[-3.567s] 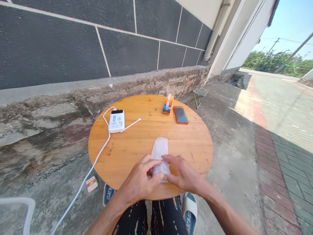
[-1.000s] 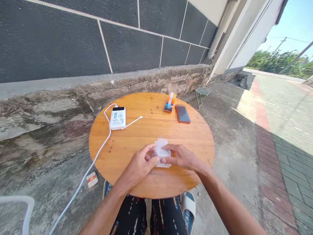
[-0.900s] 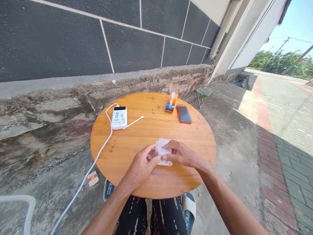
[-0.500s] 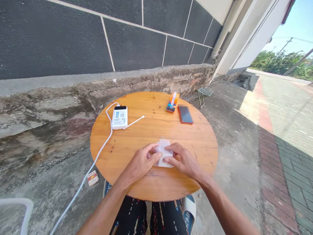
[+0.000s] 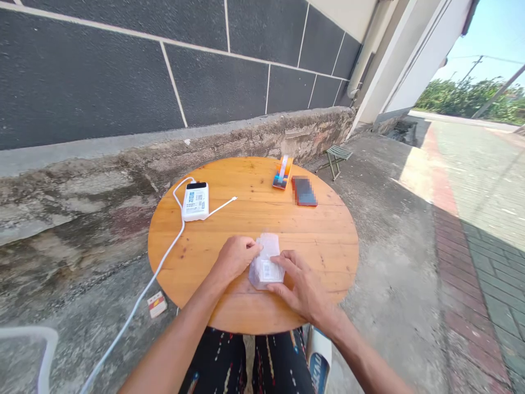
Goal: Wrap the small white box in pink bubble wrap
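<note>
On the translucent-white rectangular plastic packet (image 5: 266, 272), left hand (image 5: 238, 257) pinches left edge, right hand (image 5: 304, 282) grips right side; best keep tension even.

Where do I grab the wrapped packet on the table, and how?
I'd take the wrapped packet by its near half, where the white label is. Come down from above, thumb on its left edge and fingers on its right. It lies flat, narrower across than along, and that half looks boxy, while the cloudy wrap at the far end looks floppy.
</note>
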Motion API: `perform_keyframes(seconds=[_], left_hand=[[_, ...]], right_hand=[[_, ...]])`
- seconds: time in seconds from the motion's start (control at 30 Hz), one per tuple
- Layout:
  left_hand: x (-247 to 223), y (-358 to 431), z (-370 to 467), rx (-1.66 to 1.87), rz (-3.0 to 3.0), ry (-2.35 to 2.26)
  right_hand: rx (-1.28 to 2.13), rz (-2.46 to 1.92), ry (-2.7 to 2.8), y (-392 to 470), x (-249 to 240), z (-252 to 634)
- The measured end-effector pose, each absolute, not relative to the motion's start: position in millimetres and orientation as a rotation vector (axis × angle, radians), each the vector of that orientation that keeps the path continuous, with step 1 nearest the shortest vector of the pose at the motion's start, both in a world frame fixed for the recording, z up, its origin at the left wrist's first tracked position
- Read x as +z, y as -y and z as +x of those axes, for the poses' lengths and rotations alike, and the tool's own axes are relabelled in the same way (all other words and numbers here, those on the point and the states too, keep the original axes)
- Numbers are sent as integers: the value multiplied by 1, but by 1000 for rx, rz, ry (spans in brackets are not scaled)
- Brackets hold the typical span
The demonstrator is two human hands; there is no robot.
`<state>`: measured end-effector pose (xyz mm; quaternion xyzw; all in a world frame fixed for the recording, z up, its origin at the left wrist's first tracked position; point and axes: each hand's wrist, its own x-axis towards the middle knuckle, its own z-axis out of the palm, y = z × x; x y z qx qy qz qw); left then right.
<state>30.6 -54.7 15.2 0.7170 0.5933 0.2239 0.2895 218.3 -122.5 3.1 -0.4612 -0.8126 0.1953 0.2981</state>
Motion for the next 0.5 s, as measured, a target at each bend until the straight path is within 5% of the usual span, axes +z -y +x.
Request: perform_keyframes(seconds=[0.5], left_hand=[[18,45,31,391,1982,-1625]], right_hand=[[579,-1271,2154,119,13,220]])
